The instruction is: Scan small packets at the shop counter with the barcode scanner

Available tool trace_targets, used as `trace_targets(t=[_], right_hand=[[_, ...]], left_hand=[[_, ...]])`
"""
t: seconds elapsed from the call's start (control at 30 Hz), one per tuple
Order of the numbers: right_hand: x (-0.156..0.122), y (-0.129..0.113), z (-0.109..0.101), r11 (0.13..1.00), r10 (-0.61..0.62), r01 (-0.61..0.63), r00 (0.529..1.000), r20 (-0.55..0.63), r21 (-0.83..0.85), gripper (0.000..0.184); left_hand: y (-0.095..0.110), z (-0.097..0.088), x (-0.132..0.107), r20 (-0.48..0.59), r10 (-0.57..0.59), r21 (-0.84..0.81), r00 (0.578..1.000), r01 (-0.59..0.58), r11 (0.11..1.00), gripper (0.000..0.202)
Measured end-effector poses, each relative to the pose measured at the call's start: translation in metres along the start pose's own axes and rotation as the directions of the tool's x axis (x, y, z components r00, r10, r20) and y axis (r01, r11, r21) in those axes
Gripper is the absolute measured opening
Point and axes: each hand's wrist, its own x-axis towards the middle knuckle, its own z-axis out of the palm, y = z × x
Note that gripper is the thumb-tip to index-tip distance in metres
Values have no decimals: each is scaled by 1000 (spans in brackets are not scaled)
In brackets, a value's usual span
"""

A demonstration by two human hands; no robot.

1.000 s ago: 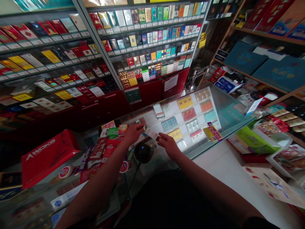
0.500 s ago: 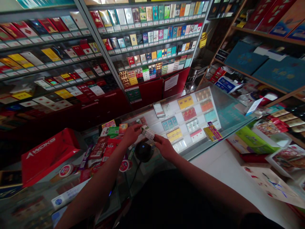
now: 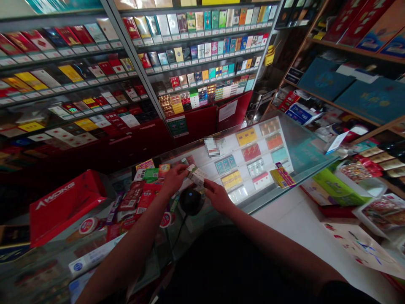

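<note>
Between my two hands, over the glass counter, is a small pale box point(image 3: 196, 175) with green and dark print. My left hand point(image 3: 175, 179) pinches its left end, and my right hand point(image 3: 218, 195) grips the right end. Just below the box stands a round black device point(image 3: 191, 201) with a small blue light and a cable. To the left of my left hand lie red snack packets point(image 3: 146, 198) and a green packet point(image 3: 151, 174). What kind of box I hold is too small to tell.
A red shoe-style box point(image 3: 65, 209) stands on the counter at left. Cigarette packs point(image 3: 190, 52) fill the wall shelves behind. A purple-and-yellow packet point(image 3: 282, 175) lies on the glass counter point(image 3: 302, 147) at right. Food trays point(image 3: 384, 213) and a green box point(image 3: 338, 185) stand farther right.
Both hands stay at nearly the same spot with the box still held between them. The box's tilt differs very slightly.
</note>
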Motion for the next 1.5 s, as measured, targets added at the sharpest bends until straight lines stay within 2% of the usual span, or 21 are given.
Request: trace_targets(t=[0.1,0.2,0.33,0.4,0.53,0.73,0.97,1.13,1.27,1.37,1.5], right_hand=[[1,6,-1,997,6,-7,1000,7,72,57],[1,9,-6,996,47,-43,998,-52,76,57],[-1,10,-15,997,72,-72,985,-154,9,54],[-2,11,-20,994,95,-85,982,-161,66,55],[-4,15,-33,964,163,-121,973,-166,235,60],[-15,14,-70,931,272,-167,912,-308,326,67],[-38,16,-128,914,327,-152,827,-458,377,65],[-48,30,-191,922,320,-101,742,-589,373,60],[-53,45,-249,929,315,-74,673,-669,363,59],[-57,55,-291,926,327,-47,601,-730,376,60],[-63,66,-338,926,322,3,515,-794,377,60]], left_hand=[[8,1,-2,12,19,-1,1000,-19,1000,35],[18,1,-5,15,45,0,999,-45,999,40],[32,5,-6,7,136,66,991,-136,989,40],[41,10,-7,17,166,77,986,-166,983,40],[63,23,-9,51,194,152,980,-199,968,40],[107,58,-21,112,237,257,965,-258,931,38],[144,126,-32,198,265,269,944,-312,911,42],[172,189,-32,260,319,201,911,-374,905,47],[197,245,-23,319,379,160,869,-443,882,50],[215,289,-13,357,436,117,826,-502,857,53],[238,340,-4,407,497,60,766,-566,822,53]])
